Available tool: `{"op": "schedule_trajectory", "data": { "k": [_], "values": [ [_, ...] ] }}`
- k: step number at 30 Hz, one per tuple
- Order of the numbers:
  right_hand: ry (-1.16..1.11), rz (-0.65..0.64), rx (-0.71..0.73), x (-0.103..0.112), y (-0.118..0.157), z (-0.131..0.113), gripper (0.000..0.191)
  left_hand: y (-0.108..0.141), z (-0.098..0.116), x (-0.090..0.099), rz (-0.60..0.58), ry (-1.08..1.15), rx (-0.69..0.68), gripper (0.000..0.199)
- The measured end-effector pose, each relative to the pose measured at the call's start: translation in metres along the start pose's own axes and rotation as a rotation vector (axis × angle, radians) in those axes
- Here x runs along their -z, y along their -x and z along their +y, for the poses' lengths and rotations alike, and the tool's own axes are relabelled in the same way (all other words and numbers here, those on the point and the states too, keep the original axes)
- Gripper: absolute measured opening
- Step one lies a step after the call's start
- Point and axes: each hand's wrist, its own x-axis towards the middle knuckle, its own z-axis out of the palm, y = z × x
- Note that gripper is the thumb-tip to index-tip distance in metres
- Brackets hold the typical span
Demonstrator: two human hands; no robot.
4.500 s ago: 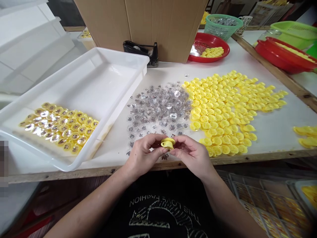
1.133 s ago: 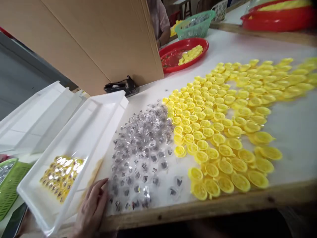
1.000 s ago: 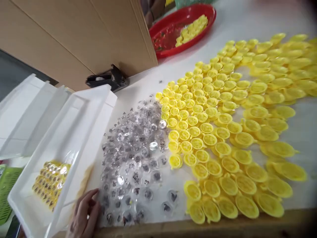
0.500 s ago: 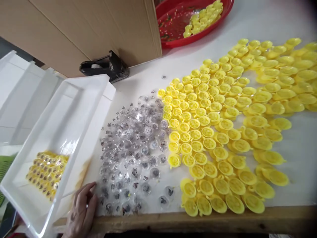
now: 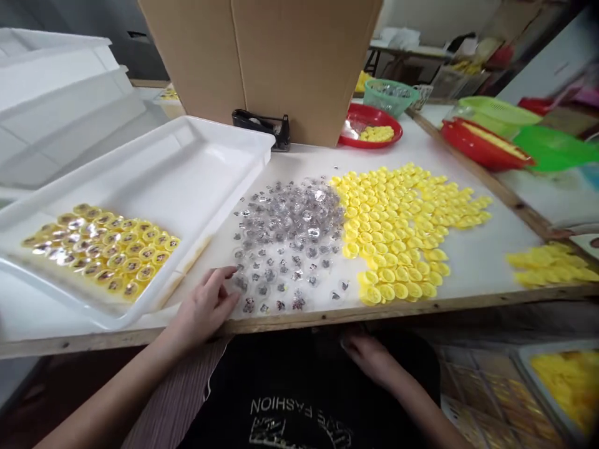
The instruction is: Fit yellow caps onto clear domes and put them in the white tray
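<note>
My left hand (image 5: 208, 304) rests on the table's front edge, its thumb and bent fingers apart and holding nothing I can see. Its fingertips are at the left border of a spread of small clear plastic domes (image 5: 285, 234) with dark printed figures in them. Right of these lie many small yellow plastic cups (image 5: 386, 231) with oval rims, packed close together. Below the table edge, over the dark apron, is my right hand (image 5: 369, 354); its fingers are in shadow and partly hidden. A white tray (image 5: 234, 193) on the left holds rows of yellow pieces with printed tops (image 5: 110, 246).
A cardboard box (image 5: 281, 68) stands behind, with a black tape dispenser (image 5: 281, 131) before it. A red tray (image 5: 374, 143) with yellow pieces sits at the back. More yellow pieces (image 5: 552, 265) lie at the right edge. White bins (image 5: 56, 100) are stacked at left.
The view has swung up and back, levelling out, so my right hand and the far benches now show. My left hand stays at the table edge by the clear domes.
</note>
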Motion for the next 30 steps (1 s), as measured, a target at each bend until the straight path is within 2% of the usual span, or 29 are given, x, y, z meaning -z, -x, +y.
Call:
{"op": "schedule_trajectory", "data": {
  "k": [3,5,7,9,11,13,16,24,30],
  "values": [
    [-0.095,0.129,0.065,0.031,0.037,-0.031,0.015,-0.004,-0.001,0.001,-0.013,0.057,-0.017,0.046],
    [-0.198,0.279,0.163,0.051,0.042,-0.065,0.014,-0.006,0.000,0.001,-0.029,0.075,-0.042,0.045],
    [-0.206,0.432,0.268,0.066,0.026,-0.103,0.010,-0.007,0.000,0.001,-0.035,0.078,-0.076,0.043],
    [-0.137,0.479,0.349,0.074,-0.005,-0.136,0.010,-0.006,-0.001,0.000,-0.026,0.076,-0.107,0.041],
    [-0.021,0.419,0.405,0.077,-0.039,-0.159,0.013,-0.004,-0.002,-0.001,-0.001,0.087,-0.121,0.039],
    [0.119,0.303,0.417,0.077,-0.066,-0.173,0.014,-0.002,-0.003,-0.001,0.031,0.117,-0.125,0.036],
    [0.258,0.165,0.386,0.077,-0.088,-0.182,0.012,0.002,-0.004,-0.001,0.074,0.173,-0.129,0.032],
    [0.317,0.012,0.315,0.087,-0.099,-0.194,0.014,0.001,0.000,0.001,0.020,0.250,-0.161,0.028],
    [0.170,0.035,0.219,0.099,-0.100,-0.198,0.014,-0.001,-0.001,0.001,-0.012,0.265,-0.132,0.024]
  ]
}}
